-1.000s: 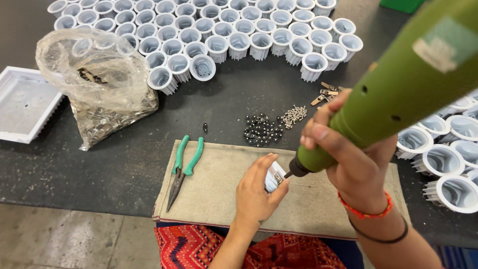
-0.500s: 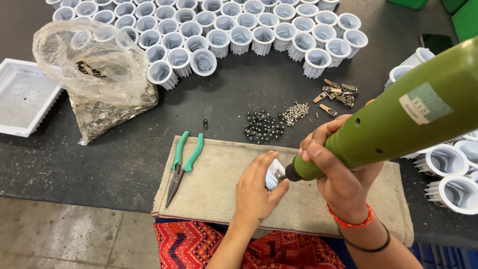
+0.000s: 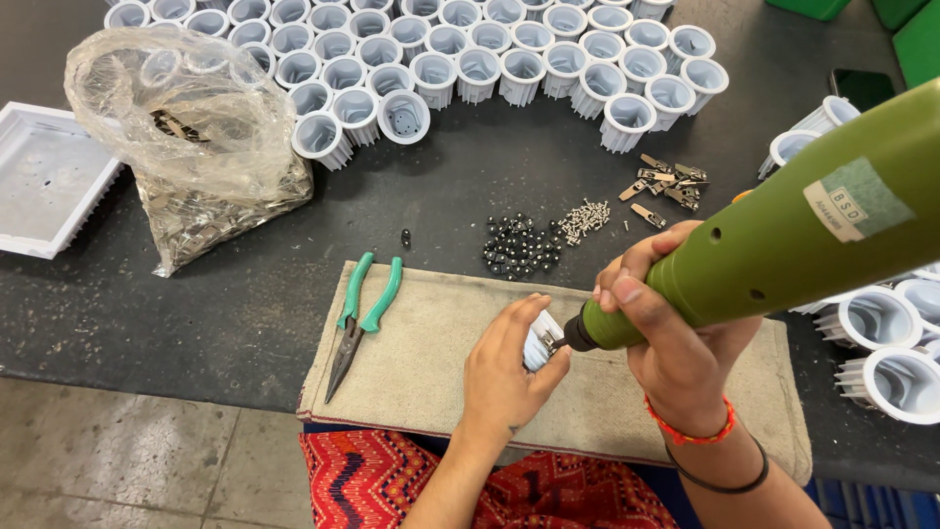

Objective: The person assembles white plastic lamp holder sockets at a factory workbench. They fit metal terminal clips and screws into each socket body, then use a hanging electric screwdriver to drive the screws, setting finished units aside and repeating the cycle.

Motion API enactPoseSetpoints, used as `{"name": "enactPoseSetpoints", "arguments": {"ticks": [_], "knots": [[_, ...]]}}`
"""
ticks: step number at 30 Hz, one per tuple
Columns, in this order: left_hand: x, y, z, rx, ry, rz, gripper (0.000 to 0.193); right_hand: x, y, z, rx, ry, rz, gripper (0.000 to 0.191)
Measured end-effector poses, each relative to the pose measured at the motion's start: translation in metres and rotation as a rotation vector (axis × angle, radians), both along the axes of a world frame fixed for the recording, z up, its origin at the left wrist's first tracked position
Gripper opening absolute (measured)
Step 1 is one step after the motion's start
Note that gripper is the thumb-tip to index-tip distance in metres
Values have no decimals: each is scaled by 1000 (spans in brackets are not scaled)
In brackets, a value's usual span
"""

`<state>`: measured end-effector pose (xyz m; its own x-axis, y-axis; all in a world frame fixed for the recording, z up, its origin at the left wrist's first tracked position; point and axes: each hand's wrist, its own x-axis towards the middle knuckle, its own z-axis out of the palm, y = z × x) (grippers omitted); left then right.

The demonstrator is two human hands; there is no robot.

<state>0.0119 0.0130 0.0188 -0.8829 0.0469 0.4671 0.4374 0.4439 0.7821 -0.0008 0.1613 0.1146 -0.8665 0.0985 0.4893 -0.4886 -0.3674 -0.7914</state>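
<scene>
My left hand (image 3: 504, 377) grips a small white finned cup (image 3: 541, 340) on its side over a beige cloth mat (image 3: 421, 362). My right hand (image 3: 676, 338) is wrapped around a thick green electric screwdriver (image 3: 783, 245), and the tool's dark tip touches the cup's open end. Just beyond the mat lie a pile of small black beads (image 3: 519, 245), a heap of tiny screws (image 3: 583, 220) and several small metal clips (image 3: 666, 181).
Green-handled pliers (image 3: 357, 318) lie on the mat's left end. Rows of white finned cups (image 3: 470, 49) fill the back of the dark table, with more cups (image 3: 881, 343) at the right. A clear bag of metal parts (image 3: 186, 137) and a white tray (image 3: 44, 176) sit at left.
The view has shifted slightly; the screwdriver body now leans more to the right. Both hands keep their hold on the cup and the tool over the mat.
</scene>
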Motion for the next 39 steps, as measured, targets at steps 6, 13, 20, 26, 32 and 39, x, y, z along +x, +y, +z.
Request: {"name": "enactPoseSetpoints", "arguments": {"ticks": [6,13,20,26,32,39], "knots": [[0,0,1,-4,-19,1,57,-2,-3,2,15,12,-16,28],[0,0,0,-4,-10,8,56,-1,-2,1,24,6,-13,26],[0,1,-2,-6,-1,12,56,-5,-4,2,14,9,-8,27],[0,0,-2,-7,2,9,57,-6,-8,5,9,22,-19,36],[0,1,-3,-19,-27,11,56,-2,-3,7,25,6,-45,31],[-1,1,-3,0,10,7,56,-9,6,8,119,45,-44,34]]}}
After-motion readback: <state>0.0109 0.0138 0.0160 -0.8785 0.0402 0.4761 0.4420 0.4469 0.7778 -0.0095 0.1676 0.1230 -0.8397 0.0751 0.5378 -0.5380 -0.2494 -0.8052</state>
